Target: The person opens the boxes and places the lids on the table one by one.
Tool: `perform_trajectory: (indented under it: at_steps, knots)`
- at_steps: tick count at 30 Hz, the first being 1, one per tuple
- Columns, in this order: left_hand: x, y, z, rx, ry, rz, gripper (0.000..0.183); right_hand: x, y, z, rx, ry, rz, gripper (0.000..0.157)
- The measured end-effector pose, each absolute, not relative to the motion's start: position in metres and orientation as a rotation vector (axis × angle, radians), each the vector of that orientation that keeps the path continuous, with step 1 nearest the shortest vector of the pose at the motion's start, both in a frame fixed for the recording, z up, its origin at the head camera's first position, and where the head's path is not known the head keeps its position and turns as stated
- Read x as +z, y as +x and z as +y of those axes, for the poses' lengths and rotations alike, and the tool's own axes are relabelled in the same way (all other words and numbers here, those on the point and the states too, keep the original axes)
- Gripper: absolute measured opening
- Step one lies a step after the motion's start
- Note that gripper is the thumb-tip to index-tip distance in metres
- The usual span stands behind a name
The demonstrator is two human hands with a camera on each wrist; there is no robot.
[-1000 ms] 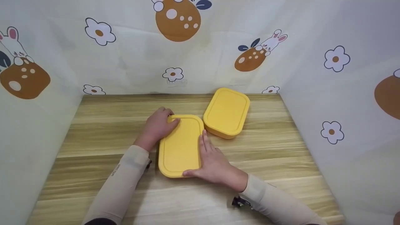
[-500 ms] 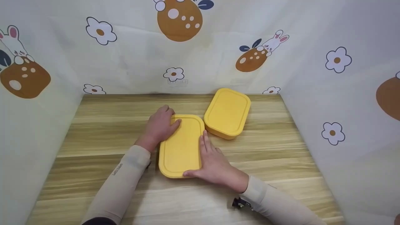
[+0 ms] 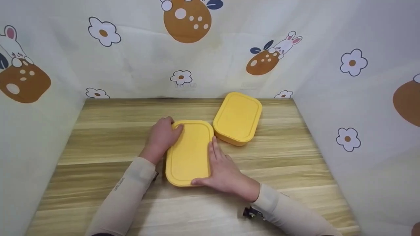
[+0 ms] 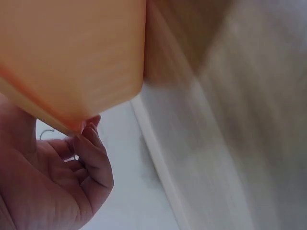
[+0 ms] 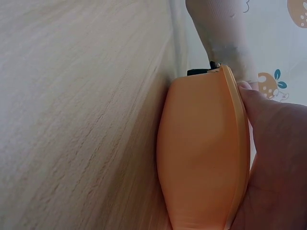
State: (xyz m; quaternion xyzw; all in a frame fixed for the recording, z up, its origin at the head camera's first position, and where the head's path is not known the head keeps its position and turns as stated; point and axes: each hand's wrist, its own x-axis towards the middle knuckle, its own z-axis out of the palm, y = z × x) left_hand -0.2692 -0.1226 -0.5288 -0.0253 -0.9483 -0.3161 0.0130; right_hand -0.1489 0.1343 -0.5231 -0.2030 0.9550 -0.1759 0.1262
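Observation:
A yellow lunch box [image 3: 190, 154] with a lid of the same colour stands on the wooden tabletop, between both hands. At its far left corner the left hand [image 3: 164, 136] pinches the lid's rim, thumb on top. In the left wrist view, curled fingers [image 4: 98, 160] lie at the corner of the lid [image 4: 41, 114], beside the box wall [image 4: 91, 52]. My right hand [image 3: 226, 172] rests along the right side with straight fingers, its thumb on the near edge. The right wrist view has the box wall [image 5: 201, 148] beside that hand [image 5: 278, 153]. The box's inside is hidden.
A second yellow lunch box [image 3: 238, 118], lidded and slightly turned, stands just behind and right of the first, close to its far right corner. Pale patterned sheets [image 3: 141, 55] wall off the back and both sides of the wooden tabletop [image 3: 279, 164].
The left hand has shifted slightly left and nearer at the far left corner, its thumb drawn back toward the rim. The right hand and both lunch boxes look unmoved.

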Motion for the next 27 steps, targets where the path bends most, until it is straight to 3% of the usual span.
perform_trajectory:
  at_steps: [14, 27]
  knots:
    - [-0.533, -0.261, -0.114, -0.727, -0.136, -2.935, 0.067, -0.526, -0.149, 0.134, -0.518, -0.608, 2.8, 0.155]
    - [-0.523, -0.277, -0.12, -0.764, -0.36, -2.978, 0.056, -0.526, -0.149, 0.134, -0.497, -0.603, 2.787, 0.155]
